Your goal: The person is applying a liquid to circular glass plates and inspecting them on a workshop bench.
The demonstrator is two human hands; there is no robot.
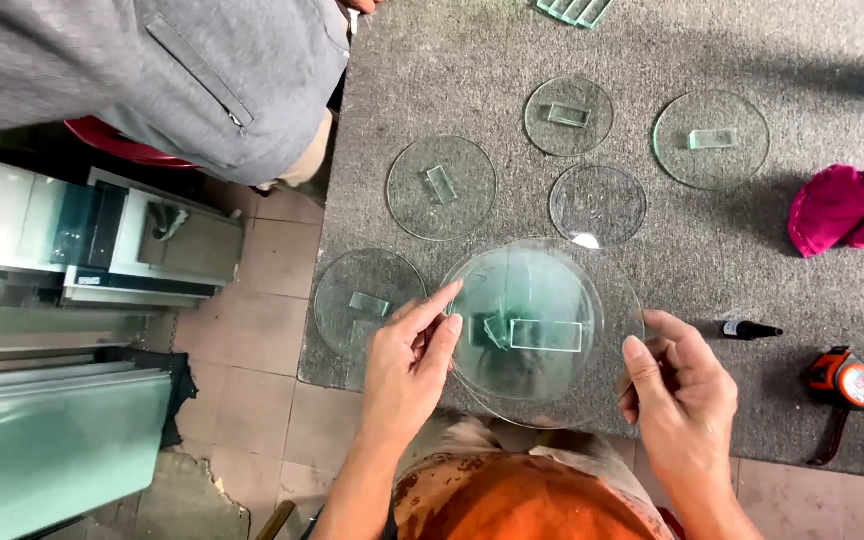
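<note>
Head view. Left hand (407, 365): fingers together, nearly straight, tips pressed against the left rim of a glass disc (527, 320). Right hand (682, 390): fingers loosely curled, thumb tip at the disc's right rim; whether it touches I cannot tell. The disc thus sits between the two hands, held just above the near edge of the grey mat (512, 60). It appears to be two discs stacked, a smaller one over a larger; a small glass strip (546, 335) lies at its middle.

Count on mat: five more discs, four of them with a strip at centre, one plain. Spare strips at the far edge, number unclear. One black marker (749, 329), one tape measure (845, 381), one pink cloth (850, 207).

Another person in grey stands top left.
</note>
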